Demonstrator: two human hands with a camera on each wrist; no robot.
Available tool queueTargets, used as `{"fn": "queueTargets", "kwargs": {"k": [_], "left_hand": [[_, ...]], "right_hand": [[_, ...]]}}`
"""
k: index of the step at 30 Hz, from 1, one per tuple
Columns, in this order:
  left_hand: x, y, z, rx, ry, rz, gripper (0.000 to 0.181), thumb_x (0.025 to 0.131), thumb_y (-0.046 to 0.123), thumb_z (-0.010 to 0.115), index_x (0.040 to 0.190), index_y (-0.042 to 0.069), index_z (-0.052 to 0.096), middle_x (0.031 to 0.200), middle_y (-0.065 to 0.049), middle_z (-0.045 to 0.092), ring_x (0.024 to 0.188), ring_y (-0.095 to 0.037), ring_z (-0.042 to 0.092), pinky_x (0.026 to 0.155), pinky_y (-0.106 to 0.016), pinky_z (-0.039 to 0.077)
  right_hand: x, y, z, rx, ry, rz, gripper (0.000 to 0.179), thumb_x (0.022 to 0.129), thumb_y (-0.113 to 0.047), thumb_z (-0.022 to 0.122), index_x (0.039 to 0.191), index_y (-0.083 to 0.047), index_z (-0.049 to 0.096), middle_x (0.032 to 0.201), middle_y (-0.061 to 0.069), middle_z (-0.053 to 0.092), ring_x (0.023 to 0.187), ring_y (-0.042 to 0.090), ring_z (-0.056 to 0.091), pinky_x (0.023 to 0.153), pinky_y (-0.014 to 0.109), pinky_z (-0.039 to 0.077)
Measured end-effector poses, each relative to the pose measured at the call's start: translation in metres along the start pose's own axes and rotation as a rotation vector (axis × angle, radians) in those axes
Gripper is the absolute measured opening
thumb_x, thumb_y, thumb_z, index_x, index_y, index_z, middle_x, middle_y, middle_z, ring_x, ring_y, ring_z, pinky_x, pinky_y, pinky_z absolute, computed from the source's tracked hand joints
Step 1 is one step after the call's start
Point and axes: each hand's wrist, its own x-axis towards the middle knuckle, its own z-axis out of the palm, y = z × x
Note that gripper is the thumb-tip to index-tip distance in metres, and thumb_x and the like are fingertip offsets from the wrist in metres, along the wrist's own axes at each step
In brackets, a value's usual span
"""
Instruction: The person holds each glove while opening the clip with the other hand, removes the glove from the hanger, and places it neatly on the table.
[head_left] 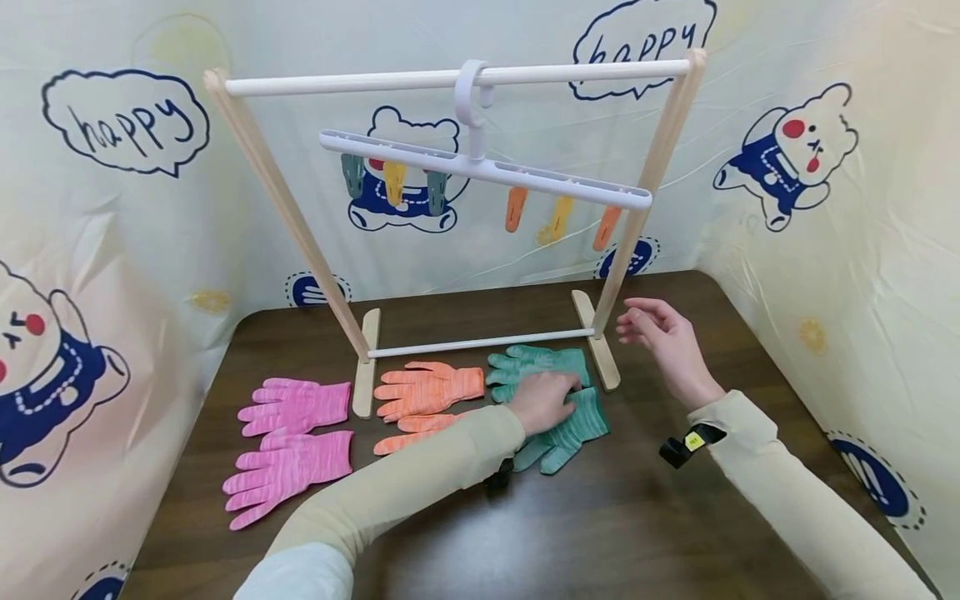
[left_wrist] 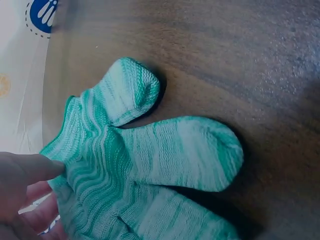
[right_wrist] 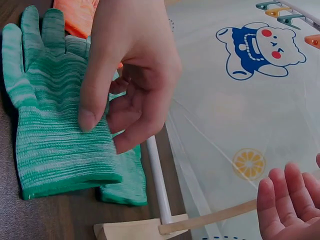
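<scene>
Two green striped gloves lie overlapping on the table, the nearer one (head_left: pixel 573 433) partly covering the farther one (head_left: pixel 566 362). With thumb above and fingers curled at its edge, my left hand (head_left: pixel 543 402) pinches the nearer glove (left_wrist: pixel 105 150) close to the cuff. The right wrist view shows this grip from the other side, with the left thumb (right_wrist: pixel 95 107) on the knit fabric. To the right of the rack's foot, my right hand (head_left: pixel 667 346) hovers with loosely bent fingers and holds nothing. Its fingertips (right_wrist: pixel 295 190) show at the lower right of the right wrist view.
A wooden rack (head_left: pixel 288 217) stands behind the gloves. From its white top bar hangs a tilted clip hanger (head_left: pixel 483 169) with several coloured pegs (head_left: pixel 515 208). Orange gloves (head_left: pixel 427 390), partly behind the left sleeve, and pink gloves (head_left: pixel 288 467) lie to the left.
</scene>
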Motion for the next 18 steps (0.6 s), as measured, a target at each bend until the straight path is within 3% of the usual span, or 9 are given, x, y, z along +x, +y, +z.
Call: {"fn": "queueTargets", "kwargs": {"k": [5,9,13,18], "left_hand": [[0.000,-0.005,0.007,-0.025,0.021,-0.019,0.016,0.098,0.019,0.072,0.113,0.013,0.071,0.109,-0.003,0.075,0.093,-0.017,0.071,0.075,-0.033,0.057],[-0.005,-0.008,0.004,-0.078,0.041,-0.018,0.019,0.098,0.015,0.071,0.117,0.011,0.071,0.111,-0.005,0.074,0.097,-0.017,0.070,0.080,-0.031,0.056],[-0.019,-0.015,-0.004,-0.108,0.054,0.006,0.020,0.099,0.013,0.069,0.119,0.009,0.070,0.113,-0.006,0.073,0.103,-0.017,0.069,0.083,-0.031,0.057],[-0.045,-0.029,-0.022,-0.134,0.065,-0.010,0.022,0.103,0.016,0.065,0.122,0.007,0.071,0.120,-0.007,0.073,0.108,-0.022,0.070,0.088,-0.038,0.058]], "right_hand": [[-0.002,0.006,0.001,-0.061,-0.027,0.045,0.026,0.109,-0.025,0.057,0.128,-0.009,0.060,0.104,-0.004,0.072,0.098,0.017,0.070,0.088,0.026,0.058],[-0.007,0.015,0.003,-0.174,-0.011,0.035,0.031,0.110,-0.026,0.055,0.130,-0.002,0.060,0.102,-0.006,0.071,0.095,0.012,0.070,0.086,0.025,0.058],[-0.015,0.026,0.006,-0.317,0.019,-0.015,0.034,0.110,-0.024,0.054,0.129,0.002,0.062,0.106,0.006,0.071,0.091,0.008,0.069,0.082,0.020,0.056],[-0.027,0.033,0.013,-0.513,0.019,-0.101,0.030,0.109,-0.024,0.055,0.125,-0.002,0.067,0.110,0.015,0.072,0.095,0.017,0.068,0.076,0.016,0.051]]}}
